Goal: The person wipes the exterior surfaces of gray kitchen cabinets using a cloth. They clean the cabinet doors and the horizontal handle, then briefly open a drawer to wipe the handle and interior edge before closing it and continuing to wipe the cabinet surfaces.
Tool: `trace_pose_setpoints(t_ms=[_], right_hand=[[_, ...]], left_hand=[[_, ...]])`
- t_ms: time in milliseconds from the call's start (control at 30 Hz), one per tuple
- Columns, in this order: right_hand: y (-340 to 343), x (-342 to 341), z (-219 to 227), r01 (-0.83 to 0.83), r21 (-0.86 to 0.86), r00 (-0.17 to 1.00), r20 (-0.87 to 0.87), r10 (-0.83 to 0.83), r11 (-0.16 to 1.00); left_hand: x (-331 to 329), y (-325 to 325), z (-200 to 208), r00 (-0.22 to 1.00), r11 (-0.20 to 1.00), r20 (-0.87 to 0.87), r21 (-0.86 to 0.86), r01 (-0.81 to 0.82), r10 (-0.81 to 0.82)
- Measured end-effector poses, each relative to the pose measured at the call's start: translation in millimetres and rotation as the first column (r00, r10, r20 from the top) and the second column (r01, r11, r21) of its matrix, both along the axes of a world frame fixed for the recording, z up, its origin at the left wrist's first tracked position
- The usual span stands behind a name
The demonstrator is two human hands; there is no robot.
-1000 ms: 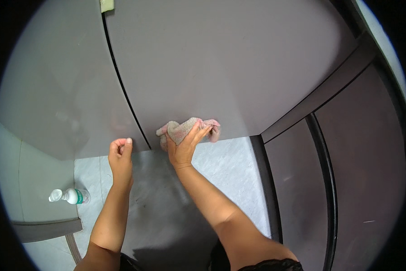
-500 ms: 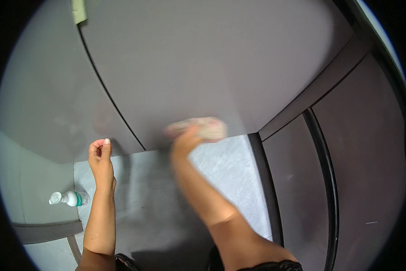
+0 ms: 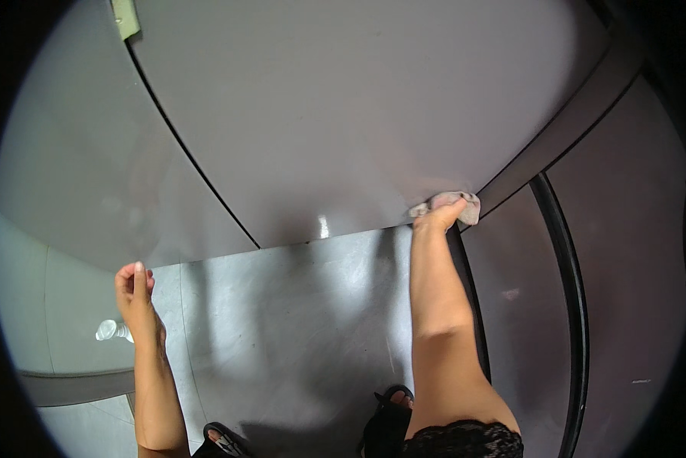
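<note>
My right hand [image 3: 437, 220] is closed on a crumpled, pale pinkish cleaning cloth [image 3: 465, 208]. It presses the cloth against the lower right corner of a large grey panel [image 3: 343, 122], beside the dark upright at the side wall. Off to the left, my left hand [image 3: 135, 299] is raised with its fingers loosely curled and nothing visible in them. Behind that hand and wrist stands a white spray bottle [image 3: 112, 330]; only its top shows, the rest being hidden.
The grey floor [image 3: 297, 320] reaches my sandalled feet [image 3: 225, 439]. To the right is a dark panelled wall [image 3: 511, 305] with a curved black rail [image 3: 568, 275]. A pale green piece [image 3: 126, 19] sits atop the black seam at upper left. A grey bar [image 3: 76, 388] runs low on the left.
My right hand has swept the cloth rightward along the panel's lower edge to its corner. My left hand has moved left and slightly down, now covering part of the spray bottle.
</note>
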State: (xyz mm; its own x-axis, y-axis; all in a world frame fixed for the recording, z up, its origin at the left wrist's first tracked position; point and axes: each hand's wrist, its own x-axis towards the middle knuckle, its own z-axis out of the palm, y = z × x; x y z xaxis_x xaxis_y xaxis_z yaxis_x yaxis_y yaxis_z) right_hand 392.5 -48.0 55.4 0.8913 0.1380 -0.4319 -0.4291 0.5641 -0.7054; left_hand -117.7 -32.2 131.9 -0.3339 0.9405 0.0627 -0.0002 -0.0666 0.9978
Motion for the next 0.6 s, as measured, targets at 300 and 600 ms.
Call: trace_pose_setpoints(t_ms=[300, 600], right_hand=[[31.7, -131.9, 77.5, -0.073, -0.058, 0.734, 0.673, 0.093, 0.996], [27.1, 4.0, 110.8, 0.109, -0.044, 0.179, 0.984, 0.023, 0.993]], left_hand=[[24.0, -13.6, -33.2, 0.972, 0.983, -0.147, -0.022, 0.182, -0.184], [66.9, -19.4, -1.6, 0.918, 0.941, -0.220, 0.003, 0.338, -0.329]])
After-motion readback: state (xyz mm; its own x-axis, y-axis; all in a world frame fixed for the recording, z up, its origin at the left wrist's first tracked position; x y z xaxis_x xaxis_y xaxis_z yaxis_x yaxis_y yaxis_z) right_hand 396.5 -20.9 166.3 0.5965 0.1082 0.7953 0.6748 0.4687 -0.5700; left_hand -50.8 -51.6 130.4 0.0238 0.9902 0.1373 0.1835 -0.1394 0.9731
